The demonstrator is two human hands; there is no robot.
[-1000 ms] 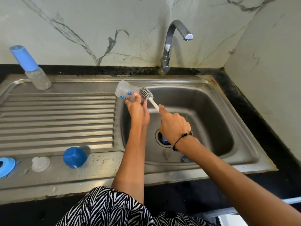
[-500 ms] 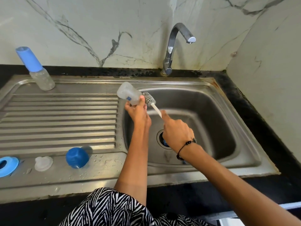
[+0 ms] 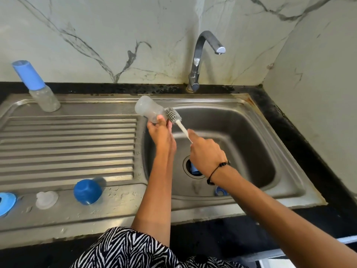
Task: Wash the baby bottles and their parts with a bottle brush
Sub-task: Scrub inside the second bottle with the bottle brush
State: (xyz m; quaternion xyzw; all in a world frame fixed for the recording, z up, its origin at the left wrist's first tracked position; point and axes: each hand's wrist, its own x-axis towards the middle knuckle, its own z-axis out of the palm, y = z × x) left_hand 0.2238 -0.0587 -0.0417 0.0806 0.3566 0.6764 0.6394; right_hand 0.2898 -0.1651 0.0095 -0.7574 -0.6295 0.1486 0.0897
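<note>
while a person in a zebra-print garment (image 3: 123, 248) leans over a steel sink (image 3: 286, 192), both bare arms reach forward across its front rim; nearest on the wet left ledge sit a blue ring (image 3: 6, 203) at the frame edge, a clear teat (image 3: 46, 199) beside it, and a round blue cap (image 3: 87, 191); inside the basin, a blue part (image 3: 193, 169) lies in the drain and another blue piece (image 3: 220, 191) peeks from under the right forearm; the right hand (image 3: 207, 154), with a black cord at its wrist, has its fingers curled around the white handle of a bottle brush (image 3: 174, 117); the left hand (image 3: 161, 132) grips a clear baby bottle (image 3: 147, 110) near its mouth, tilted over the basin's left edge; the grey bristles are at the bottle's opening; farther back on the drainboard stands a bottle with a tall blue cap (image 3: 36, 87); behind the basin rises a curved tap (image 3: 201, 53) against a marble wall (image 3: 96, 26).
</note>
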